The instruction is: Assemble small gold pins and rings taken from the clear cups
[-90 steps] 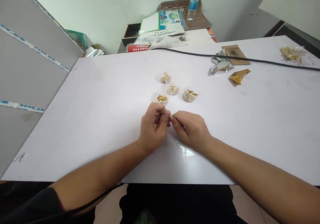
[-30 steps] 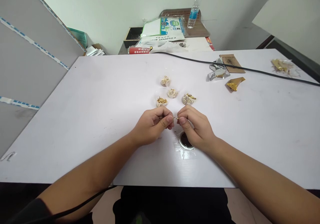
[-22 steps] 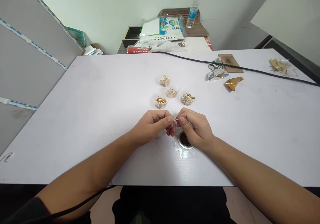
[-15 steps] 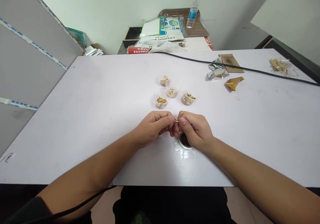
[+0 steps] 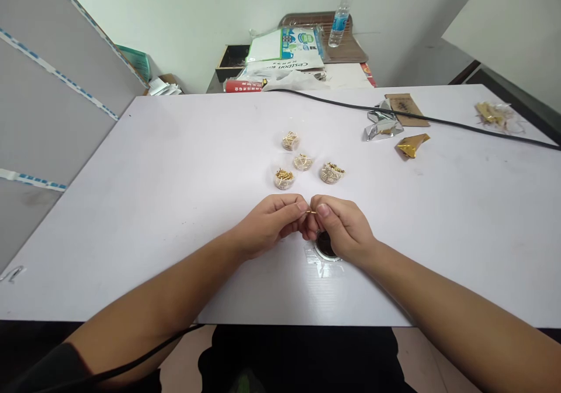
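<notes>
My left hand (image 5: 274, 220) and my right hand (image 5: 344, 226) meet over the white table (image 5: 153, 176). Between their pinched fingertips shows a thin gold piece (image 5: 311, 212), gripped from both sides. Under my right hand, partly covered by it, is a round dark container (image 5: 325, 245) with a pale rim. Just beyond the hands stand several small clear cups with gold and pale pieces: one at the left front (image 5: 284, 178), one at the right (image 5: 332, 172), one in the middle (image 5: 302, 162) and one farthest back (image 5: 290, 141).
A black cable (image 5: 342, 105) crosses the table's back. Near it lie silver foil (image 5: 383, 128), a brown packet (image 5: 407, 109), a gold wrapper (image 5: 412, 145) and a clear bag (image 5: 495, 115). Behind the table stands a water bottle (image 5: 339, 21). A grey partition (image 5: 56, 89) borders the left.
The view has shifted very slightly. Both hands keep their pinch on the gold piece, with almost no movement of the fingers.
</notes>
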Available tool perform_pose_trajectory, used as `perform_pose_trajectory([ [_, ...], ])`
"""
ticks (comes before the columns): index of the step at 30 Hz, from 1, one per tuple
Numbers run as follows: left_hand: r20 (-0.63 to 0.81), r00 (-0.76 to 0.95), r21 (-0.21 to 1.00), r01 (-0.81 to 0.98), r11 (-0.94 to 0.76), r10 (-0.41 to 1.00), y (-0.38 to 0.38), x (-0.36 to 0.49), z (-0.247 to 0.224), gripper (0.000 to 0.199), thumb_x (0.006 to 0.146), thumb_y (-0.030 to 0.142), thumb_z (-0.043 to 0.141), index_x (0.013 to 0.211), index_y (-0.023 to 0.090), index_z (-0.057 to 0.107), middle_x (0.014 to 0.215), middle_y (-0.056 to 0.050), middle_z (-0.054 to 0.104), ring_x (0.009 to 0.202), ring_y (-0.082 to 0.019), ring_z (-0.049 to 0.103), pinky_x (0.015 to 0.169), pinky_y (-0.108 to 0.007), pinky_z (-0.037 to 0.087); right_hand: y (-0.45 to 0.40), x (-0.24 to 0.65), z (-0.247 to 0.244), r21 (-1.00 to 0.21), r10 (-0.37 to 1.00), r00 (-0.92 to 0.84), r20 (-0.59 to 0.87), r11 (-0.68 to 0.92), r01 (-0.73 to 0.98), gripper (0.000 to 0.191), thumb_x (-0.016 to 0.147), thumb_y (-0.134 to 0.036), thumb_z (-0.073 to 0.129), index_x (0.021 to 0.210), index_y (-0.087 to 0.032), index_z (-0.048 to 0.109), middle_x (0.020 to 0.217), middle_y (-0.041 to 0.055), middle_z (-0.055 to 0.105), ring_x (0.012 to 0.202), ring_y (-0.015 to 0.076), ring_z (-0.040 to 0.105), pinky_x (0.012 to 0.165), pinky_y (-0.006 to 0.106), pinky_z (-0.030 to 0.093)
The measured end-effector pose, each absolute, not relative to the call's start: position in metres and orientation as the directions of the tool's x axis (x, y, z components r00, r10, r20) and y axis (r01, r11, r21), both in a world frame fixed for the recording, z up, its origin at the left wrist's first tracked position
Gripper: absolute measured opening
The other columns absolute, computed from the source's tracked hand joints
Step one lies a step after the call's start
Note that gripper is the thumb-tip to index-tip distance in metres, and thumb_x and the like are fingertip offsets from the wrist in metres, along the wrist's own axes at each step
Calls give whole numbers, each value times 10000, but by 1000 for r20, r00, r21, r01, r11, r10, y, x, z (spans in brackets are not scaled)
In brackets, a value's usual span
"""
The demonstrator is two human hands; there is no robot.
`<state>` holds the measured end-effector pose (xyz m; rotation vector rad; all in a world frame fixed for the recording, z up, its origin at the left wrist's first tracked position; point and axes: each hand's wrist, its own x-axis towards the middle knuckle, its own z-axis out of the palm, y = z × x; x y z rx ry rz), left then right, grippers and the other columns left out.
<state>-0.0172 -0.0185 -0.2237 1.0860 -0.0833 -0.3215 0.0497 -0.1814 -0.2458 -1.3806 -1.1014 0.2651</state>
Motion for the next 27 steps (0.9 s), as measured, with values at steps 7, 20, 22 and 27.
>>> perform_pose_trajectory([
  [7, -72, 956, 926, 170, 337, -283, -17, -18, -227, 364, 941, 415, 615, 759, 102, 581, 758, -41, 627, 721, -100, 592, 696, -241, 435, -182, 50, -245, -861, 727, 510, 459, 222, 458, 399, 1061, -263, 331, 703, -174, 486, 630, 2, 570, 641, 102, 617, 639, 239, 498],
  [20, 57, 984, 975, -19, 219, -167, -25, -16, -230, 392, 907, 470, 642, 764, 125, 523, 713, -26, 594, 671, -95, 583, 682, -247, 502, -180, 48, -244, -909, 709, 605, 362, 123, 398, 494, 1054, -397, 341, 634, -182, 486, 591, 16, 561, 604, 124, 605, 588, 258, 486],
  [22, 71, 986, 986, -47, 158, -151, -25, -17, -229, 395, 920, 475, 620, 762, 128, 517, 723, -31, 599, 689, -99, 591, 685, -247, 506, -181, 49, -243, -906, 710, 606, 359, 109, 409, 496, 1053, -396, 350, 629, -179, 487, 592, 16, 568, 599, 118, 602, 576, 249, 478],
  [27, 51, 985, 998, -44, 42, -165, -22, -16, -232, 403, 950, 486, 565, 778, 124, 524, 752, -53, 620, 713, -107, 595, 694, -255, 514, -180, 51, -241, -926, 740, 596, 312, 96, 365, 475, 1050, -362, 383, 637, -168, 515, 590, 7, 573, 589, 98, 590, 556, 221, 452],
])
